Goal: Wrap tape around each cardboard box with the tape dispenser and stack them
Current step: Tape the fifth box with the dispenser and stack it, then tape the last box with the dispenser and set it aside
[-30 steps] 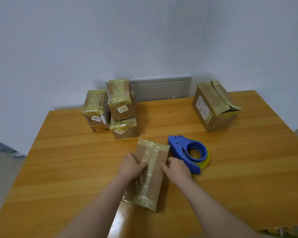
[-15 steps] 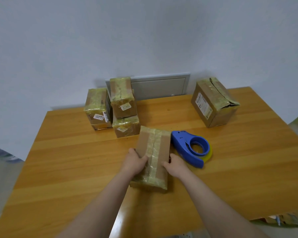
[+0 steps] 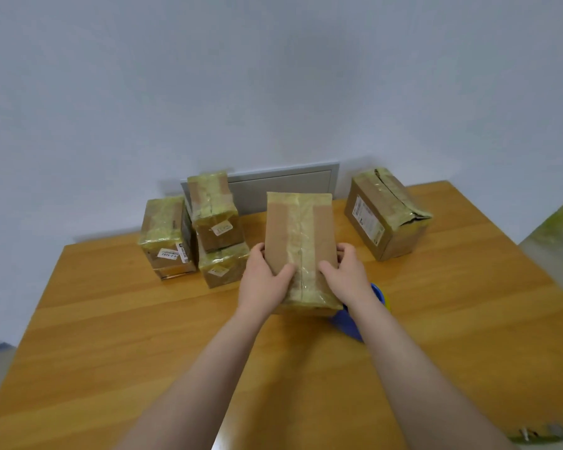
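Stacked boxes (image 3: 192,235): taped, at the far left of the table (image 3: 111,336).
Left hand (image 3: 263,282): grips the left side of the box.
Held box (image 3: 298,241): taped, up above the table — between both hands.
Right hand (image 3: 346,277): grips its right side.
Tape dispenser (image 3: 351,326): blue, partly hidden under the right wrist.
Big box (image 3: 384,219): far right.

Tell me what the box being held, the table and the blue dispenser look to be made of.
The held box looks like brown matte cardboard, with glossy, wrinkled yellowish tape down its middle. The table is wood or wood-look laminate, going by its orange-brown grain stripes and soft sheen. The tape dispenser is probably plastic, uniformly blue and smooth, though only partly visible.
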